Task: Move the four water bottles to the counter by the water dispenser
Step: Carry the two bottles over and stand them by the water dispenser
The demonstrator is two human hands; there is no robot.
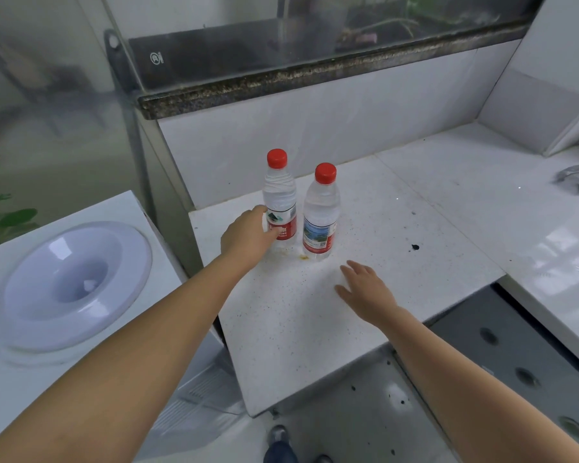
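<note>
Two bottles upright near the bench [365,329] left edge: left bottle [280,198] against the loose, half-open left grip [248,233], right bottle [321,213] just beside it, open empty right grip [365,290] over the bare front.

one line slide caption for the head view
Two red-capped water bottles upright on counter; left hand at one, right hand open.

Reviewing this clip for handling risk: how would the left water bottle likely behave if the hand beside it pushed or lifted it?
The left bottle looks full of water, so probably heavy for its size. Standing tall and narrow on the counter, it could tip if pushed high up. Its thin clear plastic may flex under the grip of the left hand, which touches its label.
</note>
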